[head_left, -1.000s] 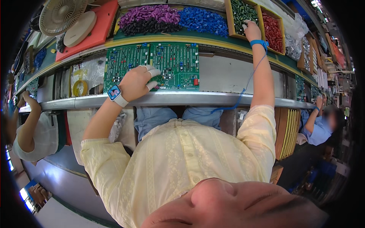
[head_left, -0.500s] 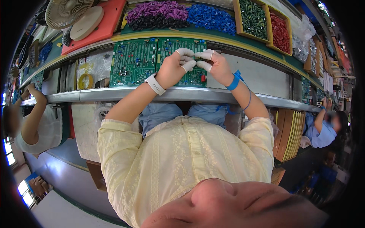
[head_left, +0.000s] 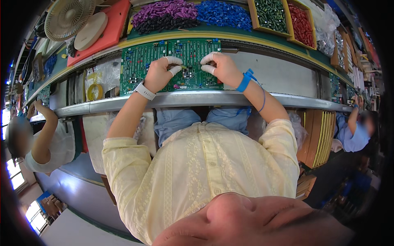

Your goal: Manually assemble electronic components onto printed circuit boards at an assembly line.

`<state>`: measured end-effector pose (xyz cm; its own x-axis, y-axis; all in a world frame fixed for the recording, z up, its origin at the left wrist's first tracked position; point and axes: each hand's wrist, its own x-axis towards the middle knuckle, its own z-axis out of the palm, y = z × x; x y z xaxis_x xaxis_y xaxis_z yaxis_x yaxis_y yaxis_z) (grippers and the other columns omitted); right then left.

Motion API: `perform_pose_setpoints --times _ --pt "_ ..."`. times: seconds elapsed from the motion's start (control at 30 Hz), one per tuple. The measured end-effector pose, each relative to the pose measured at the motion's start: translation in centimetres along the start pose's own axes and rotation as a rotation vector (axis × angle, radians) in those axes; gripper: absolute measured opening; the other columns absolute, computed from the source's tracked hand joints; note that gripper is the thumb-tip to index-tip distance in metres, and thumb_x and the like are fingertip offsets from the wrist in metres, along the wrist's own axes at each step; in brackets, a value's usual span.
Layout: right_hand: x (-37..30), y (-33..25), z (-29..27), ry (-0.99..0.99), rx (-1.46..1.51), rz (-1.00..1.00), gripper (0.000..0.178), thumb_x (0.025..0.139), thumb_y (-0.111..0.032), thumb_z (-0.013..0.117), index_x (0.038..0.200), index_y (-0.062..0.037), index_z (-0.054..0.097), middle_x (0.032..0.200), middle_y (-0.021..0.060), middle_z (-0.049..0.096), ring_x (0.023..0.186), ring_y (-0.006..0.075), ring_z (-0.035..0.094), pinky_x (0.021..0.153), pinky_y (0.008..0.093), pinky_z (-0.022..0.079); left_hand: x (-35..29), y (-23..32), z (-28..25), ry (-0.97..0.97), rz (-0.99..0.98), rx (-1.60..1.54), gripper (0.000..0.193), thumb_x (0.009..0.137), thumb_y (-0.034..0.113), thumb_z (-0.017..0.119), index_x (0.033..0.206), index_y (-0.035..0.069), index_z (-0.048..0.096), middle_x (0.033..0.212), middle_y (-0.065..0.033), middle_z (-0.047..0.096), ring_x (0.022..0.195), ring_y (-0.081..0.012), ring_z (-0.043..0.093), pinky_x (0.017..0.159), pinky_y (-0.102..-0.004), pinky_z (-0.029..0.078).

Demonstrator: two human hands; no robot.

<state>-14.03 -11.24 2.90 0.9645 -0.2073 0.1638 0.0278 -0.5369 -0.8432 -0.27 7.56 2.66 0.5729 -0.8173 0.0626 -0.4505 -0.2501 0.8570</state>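
Note:
Two green circuit boards, a left one (head_left: 130, 61) and a right one (head_left: 186, 50), sit side by side on a rail-edged line before me, crowded with small parts. My left hand (head_left: 159, 74), with white finger covers, is over the seam between the boards. Its thumb and forefinger pinch what looks like a small green component (head_left: 184, 67). Above the right board's right half is my right hand (head_left: 223, 70), also in finger covers, thumb and forefinger closed together; what lies between them is too small to make out. A blue wrist strap (head_left: 245, 82) circles my right wrist.
Behind the line lie piles of purple parts (head_left: 170, 11), black parts (head_left: 164, 25) and blue parts (head_left: 223, 16). Boxes of green parts (head_left: 270, 15) and red parts (head_left: 301, 25) stand right of them. A metal rail (head_left: 180, 99) runs in front. Co-workers sit on both sides.
My hands were close together over the right board and have come apart. The left has moved left and the right slightly left. A purple part now shows near the right board's front edge.

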Motion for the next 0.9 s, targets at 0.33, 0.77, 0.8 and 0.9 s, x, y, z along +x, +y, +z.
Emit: perform_pose_setpoints --times 0.33,0.77,0.8,0.9 --pt "1.0 -0.4 -0.3 -0.151 -0.176 0.014 0.018 0.078 -0.014 0.06 0.093 -0.0061 0.064 0.087 0.0127 0.062 0.082 0.0288 0.059 0.073 0.0372 0.047 0.7 -0.1 1.5 -0.089 0.155 0.351 0.017 0.073 0.007 0.064 0.09 0.004 0.064 0.083 -0.0128 0.063 0.075 -0.0267 0.061 0.068 -0.0332 0.049" --pt "1.9 1.2 -0.2 -0.198 -0.578 -0.174 0.015 0.075 -0.017 0.062 0.088 -0.0127 0.066 0.085 0.0029 0.062 0.087 0.0223 0.052 0.081 0.0372 0.033 1.2 0.6 2.6 -0.117 0.448 0.554 0.016 0.067 0.006 0.06 0.082 0.007 0.064 0.077 -0.0094 0.061 0.075 -0.0266 0.058 0.071 -0.0363 0.046" --pt "2.0 1.4 -0.2 -0.201 -0.579 -0.175 0.015 0.075 -0.017 0.062 0.088 -0.0127 0.066 0.085 0.0029 0.062 0.087 0.0223 0.052 0.081 0.0372 0.033 1.2 0.7 2.6 -0.153 0.469 0.608 0.016 0.067 0.005 0.059 0.082 0.007 0.064 0.078 -0.0085 0.061 0.075 -0.0256 0.057 0.071 -0.0356 0.046" --pt "2.4 1.5 0.4 -0.197 -0.61 -0.199 0.016 0.074 -0.016 0.06 0.088 -0.0157 0.068 0.083 0.0014 0.064 0.083 0.0213 0.053 0.078 0.0388 0.031 1.3 -0.2 2.7 -0.106 0.607 0.636 0.019 0.065 0.003 0.06 0.083 0.007 0.064 0.085 -0.0072 0.061 0.078 -0.0254 0.057 0.071 -0.0352 0.046"
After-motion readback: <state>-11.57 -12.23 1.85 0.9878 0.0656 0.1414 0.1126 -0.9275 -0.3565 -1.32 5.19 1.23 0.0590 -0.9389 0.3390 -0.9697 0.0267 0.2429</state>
